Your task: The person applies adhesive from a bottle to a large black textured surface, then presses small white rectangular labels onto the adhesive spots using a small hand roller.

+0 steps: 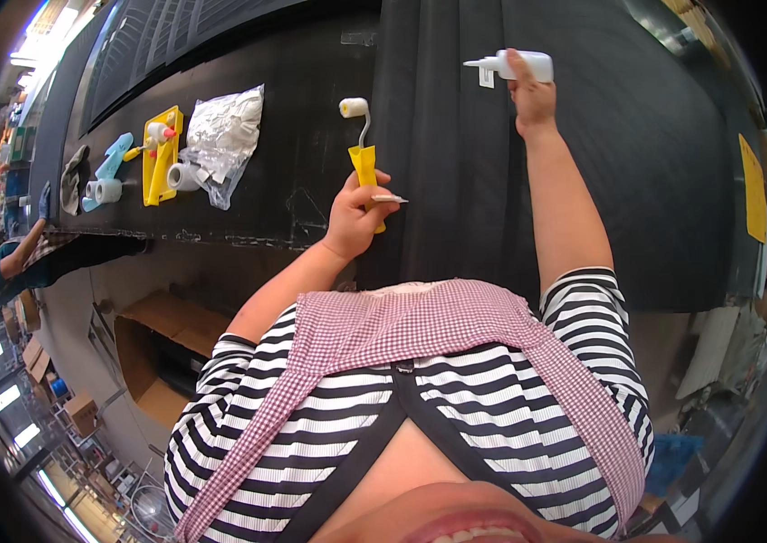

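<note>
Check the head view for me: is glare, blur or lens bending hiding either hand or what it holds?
Head view: both hands sharp; left hand grips the yellow roller, right hand the white bottle. The dark work surface shows only faint sheen. Fisheye bends its edges; bright lights glare far left.

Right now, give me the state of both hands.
Left hand: closed on yellow-handled small paint roller.
Right hand: closed on white plastic squeeze bottle.
</note>
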A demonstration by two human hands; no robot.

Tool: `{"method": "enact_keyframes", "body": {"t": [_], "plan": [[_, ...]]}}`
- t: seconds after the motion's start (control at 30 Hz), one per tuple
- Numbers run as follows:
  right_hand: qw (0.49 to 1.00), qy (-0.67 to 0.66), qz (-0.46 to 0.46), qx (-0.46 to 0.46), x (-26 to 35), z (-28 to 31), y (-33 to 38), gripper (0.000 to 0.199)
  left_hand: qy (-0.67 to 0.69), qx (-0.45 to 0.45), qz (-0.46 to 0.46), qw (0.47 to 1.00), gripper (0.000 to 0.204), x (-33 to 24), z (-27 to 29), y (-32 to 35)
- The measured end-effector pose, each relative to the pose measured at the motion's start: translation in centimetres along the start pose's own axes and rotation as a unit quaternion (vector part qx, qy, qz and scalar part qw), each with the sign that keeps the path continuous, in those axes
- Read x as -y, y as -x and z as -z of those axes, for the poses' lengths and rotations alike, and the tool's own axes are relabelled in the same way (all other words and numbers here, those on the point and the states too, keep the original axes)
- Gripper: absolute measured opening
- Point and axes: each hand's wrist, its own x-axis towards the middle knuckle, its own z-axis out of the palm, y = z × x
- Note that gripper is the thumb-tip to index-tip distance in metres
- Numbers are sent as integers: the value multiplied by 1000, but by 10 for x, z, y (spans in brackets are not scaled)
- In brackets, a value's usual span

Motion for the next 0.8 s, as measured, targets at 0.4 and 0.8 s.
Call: {"method": "enact_keyframes", "body": {"t": [0.4, 0.8], "plan": [[954, 273, 108, 55, -34, -37, -56, 45, -14, -12, -4, 1000, 12, -3, 1, -4], [965, 221, 122, 68, -44, -38, -57, 40, -31, 10, -49, 998, 16, 6, 3, -6]]}}
